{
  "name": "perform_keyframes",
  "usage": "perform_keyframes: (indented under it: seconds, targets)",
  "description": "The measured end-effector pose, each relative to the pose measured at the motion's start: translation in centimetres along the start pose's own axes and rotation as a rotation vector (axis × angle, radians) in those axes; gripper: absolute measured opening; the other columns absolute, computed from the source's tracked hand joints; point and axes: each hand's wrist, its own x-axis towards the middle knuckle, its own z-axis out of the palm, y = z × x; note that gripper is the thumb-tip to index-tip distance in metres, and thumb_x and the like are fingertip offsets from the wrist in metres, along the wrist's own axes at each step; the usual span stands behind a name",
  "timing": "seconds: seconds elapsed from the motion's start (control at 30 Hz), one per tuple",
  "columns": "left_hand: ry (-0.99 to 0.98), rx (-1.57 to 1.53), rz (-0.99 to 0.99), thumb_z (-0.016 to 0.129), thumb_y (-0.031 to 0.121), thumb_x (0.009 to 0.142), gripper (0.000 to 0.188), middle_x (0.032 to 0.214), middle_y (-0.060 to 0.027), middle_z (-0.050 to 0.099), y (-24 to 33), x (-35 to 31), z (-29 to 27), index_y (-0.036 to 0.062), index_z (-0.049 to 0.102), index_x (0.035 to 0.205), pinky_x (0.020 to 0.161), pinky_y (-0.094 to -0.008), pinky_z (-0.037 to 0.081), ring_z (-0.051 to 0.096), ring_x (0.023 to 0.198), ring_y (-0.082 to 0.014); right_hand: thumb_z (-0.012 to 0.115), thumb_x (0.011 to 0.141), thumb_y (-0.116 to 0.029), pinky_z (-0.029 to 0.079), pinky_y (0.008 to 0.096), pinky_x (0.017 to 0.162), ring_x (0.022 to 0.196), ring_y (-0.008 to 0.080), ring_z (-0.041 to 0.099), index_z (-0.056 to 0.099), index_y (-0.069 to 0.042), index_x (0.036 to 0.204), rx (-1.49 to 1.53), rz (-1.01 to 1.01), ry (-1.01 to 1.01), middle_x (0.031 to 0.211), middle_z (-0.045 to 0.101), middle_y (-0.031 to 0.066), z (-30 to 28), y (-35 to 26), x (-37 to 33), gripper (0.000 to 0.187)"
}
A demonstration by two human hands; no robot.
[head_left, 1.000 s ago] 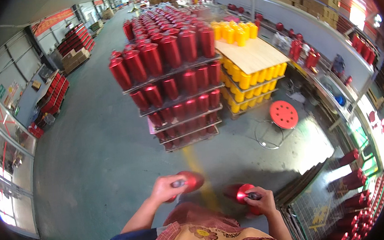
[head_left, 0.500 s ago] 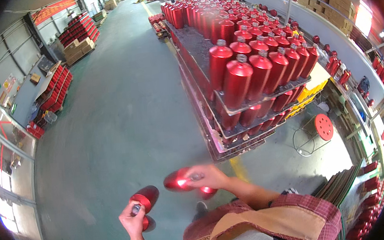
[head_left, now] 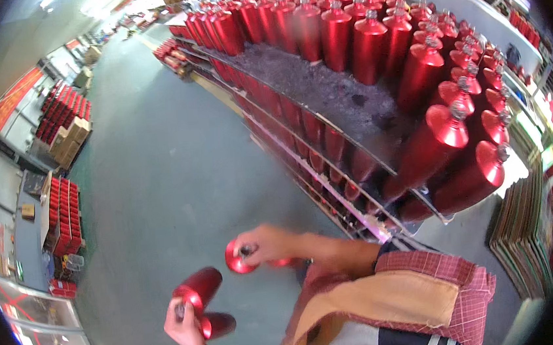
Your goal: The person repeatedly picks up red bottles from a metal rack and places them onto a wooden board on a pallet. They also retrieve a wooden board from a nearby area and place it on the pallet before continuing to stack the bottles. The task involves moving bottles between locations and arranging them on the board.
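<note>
Green workshop floor (head_left: 159, 183) lies beside the rack (head_left: 350, 110), now nearer us. Our left hand (head_left: 184, 325) grips 2 red bottles (head_left: 201, 287); our right hand (head_left: 266, 244) grips 1 bottle (head_left: 239, 258).

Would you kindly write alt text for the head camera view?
A person's left hand grips two red metal bottles by their necks while the right hand holds another red bottle, beside a tiered rack loaded with matching bottles on a grey warehouse floor.
</note>
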Motion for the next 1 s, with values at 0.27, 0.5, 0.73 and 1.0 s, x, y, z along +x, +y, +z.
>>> perform_keyframes:
  seconds: [0.27,0.5,0.73,1.0]
  targets:
    - [-0.427,0.086,0.349,0.069,-0.004,0.077,0.013,0.075,0.0036,0.055,11.5,25.8,12.1,-0.0007,0.065,0.089,0.059,-0.0203,0.040,0.048,0.067,-0.0039,0.078,0.078,-0.016,0.049,0.0272,0.070,0.077,0.0091,0.061,0.068,-0.007,0.102,-0.192,-0.070,0.419,0.088,0.068,0.0022,-13.8,-7.5,8.4,0.027]
    - [-0.906,-0.124,0.899,0.073,0.014,0.079,0.021,0.081,-0.0030,0.066,26.9,41.4,31.9,0.0008,0.069,0.096,0.067,-0.0235,0.047,0.058,0.071,-0.0079,0.075,0.080,-0.010,0.038,0.0191,0.052,0.061,0.0015,0.050,0.067,-0.007,0.097,-0.387,0.096,1.017,0.075,0.059,-0.0025,-24.0,-16.4,12.4,0.019]
    - [-1.598,-0.068,0.842,0.069,0.015,0.085,0.021,0.065,0.0039,0.058,35.8,41.3,50.3,0.0030,0.072,0.102,0.046,-0.0203,0.032,0.043,0.049,-0.0022,0.075,0.081,-0.022,0.035,0.0214,0.045,0.050,0.0043,0.046,0.068,-0.004,0.103,-0.366,0.415,1.188,0.067,0.060,-0.0001,-32.7,-16.4,16.5,0.029]
    - [-1.814,0.015,0.943,0.073,0.018,0.081,0.023,0.065,0.0007,0.062,35.9,39.4,59.8,0.0017,0.074,0.097,0.044,-0.0219,0.034,0.045,0.047,-0.0036,0.075,0.080,-0.024,0.036,0.0230,0.044,0.049,0.0063,0.048,0.070,-0.004,0.093,-0.369,0.609,1.208,0.064,0.059,0.0007,-38.2,-11.7,16.5,0.025]
